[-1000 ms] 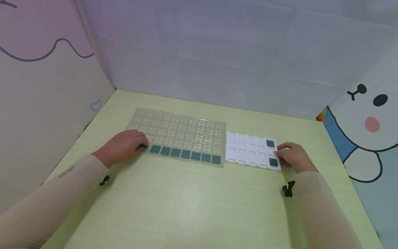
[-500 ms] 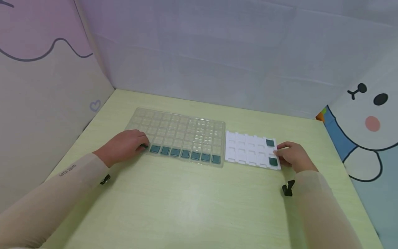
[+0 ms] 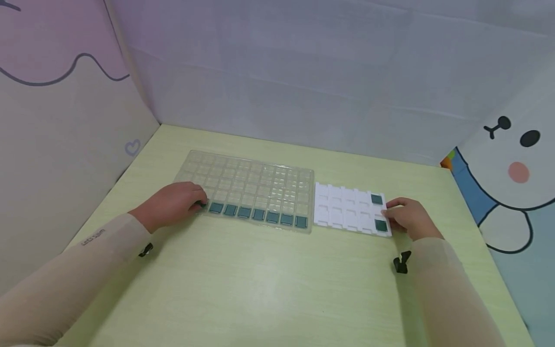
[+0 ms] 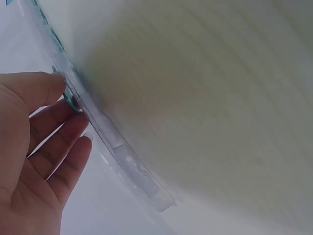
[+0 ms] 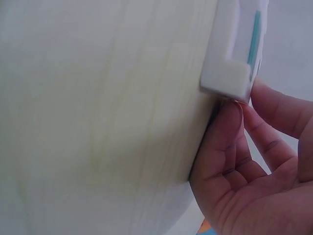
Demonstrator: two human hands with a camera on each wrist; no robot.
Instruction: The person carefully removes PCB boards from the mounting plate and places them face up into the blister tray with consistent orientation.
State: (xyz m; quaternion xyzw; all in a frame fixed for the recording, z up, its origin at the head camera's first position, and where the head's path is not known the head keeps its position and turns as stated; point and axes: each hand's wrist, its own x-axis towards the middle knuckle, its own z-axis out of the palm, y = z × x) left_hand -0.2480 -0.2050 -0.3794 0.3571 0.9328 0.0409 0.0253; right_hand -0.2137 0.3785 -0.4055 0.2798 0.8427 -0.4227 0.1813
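At the front left corner of a clear plastic tray (image 3: 256, 173), my left hand (image 3: 175, 205) pinches a thin green square chip (image 4: 72, 102) between thumb and fingers. Most of that chip is hidden by the hand, and whether it is clear of its pocket I cannot tell. Several like chips (image 3: 258, 214) fill the rest of the tray's front row. My right hand (image 3: 407, 217) holds the right edge of a white tray (image 3: 347, 209), its thumb on the rim. Two dark green chips, a back one (image 3: 376, 199) and a front one (image 3: 381, 225), lie in the white tray's rightmost column.
Both trays lie side by side, almost touching, on a pale wooden table (image 3: 260, 284). A white cloth wall (image 3: 303, 82) stands behind, with printed panels at left and right. A black clip (image 3: 402, 262) hangs by my right wrist, another (image 3: 146, 249) by my left.
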